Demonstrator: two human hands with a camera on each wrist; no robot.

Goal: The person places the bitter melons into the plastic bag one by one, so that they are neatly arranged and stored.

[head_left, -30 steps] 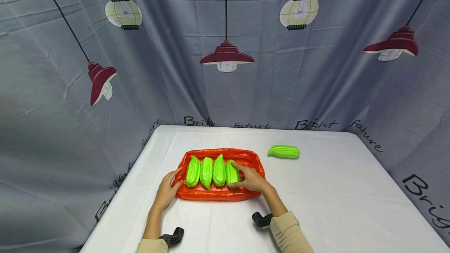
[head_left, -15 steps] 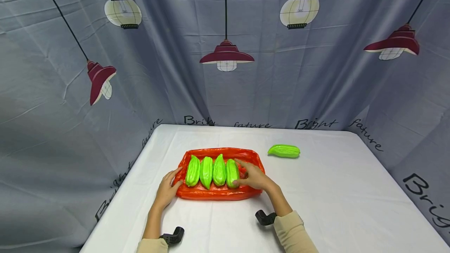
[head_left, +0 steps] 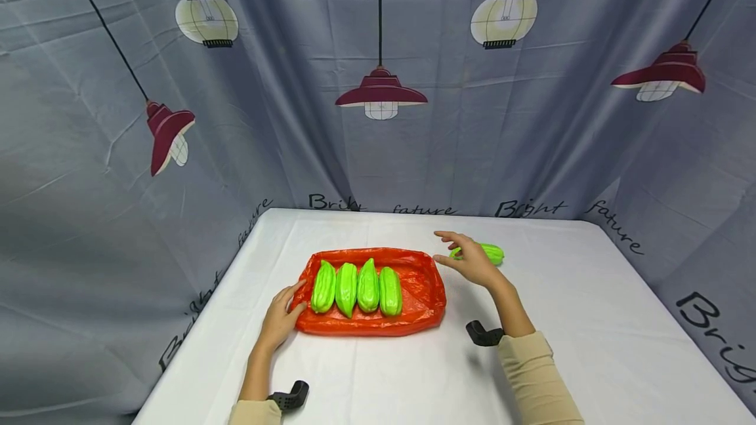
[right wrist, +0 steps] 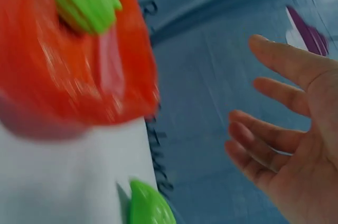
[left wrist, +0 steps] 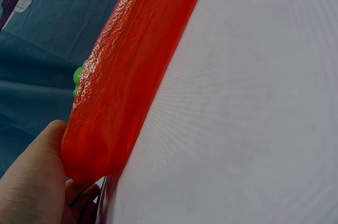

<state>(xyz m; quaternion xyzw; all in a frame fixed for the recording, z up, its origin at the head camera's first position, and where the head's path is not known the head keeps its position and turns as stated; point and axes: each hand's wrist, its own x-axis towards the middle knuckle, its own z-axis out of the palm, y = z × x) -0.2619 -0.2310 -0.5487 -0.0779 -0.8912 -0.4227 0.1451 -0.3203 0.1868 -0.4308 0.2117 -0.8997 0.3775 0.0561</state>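
A glossy red tray (head_left: 419,281), its sides wrinkled like plastic film, holds several bright green ridged vegetables shaped like bitter melons, lying side by side; the rightmost bitter melon (head_left: 390,292) has bare tray to its right. My left hand (head_left: 280,320) holds the tray's left end, thumb on the near side and fingers toward the far side, as the left wrist view (left wrist: 39,182) also shows. Up and to the right, my right hand (head_left: 475,262) hovers with spread fingers and nothing in it. Behind it a separate bitter melon (head_left: 493,254) lies on the table, partly hidden by the hand.
White cloth covers the table (head_left: 590,320). A grey-blue curtain (head_left: 449,156) printed with lamps and lettering surrounds its back and sides. A black wrist camera (head_left: 484,333) sits below my right hand, another black camera (head_left: 291,396) below my left.
My right hand has let go of the rightmost bitter melon in the tray and moved up and right, over near the separate bitter melon. My left hand stays at the tray's end.
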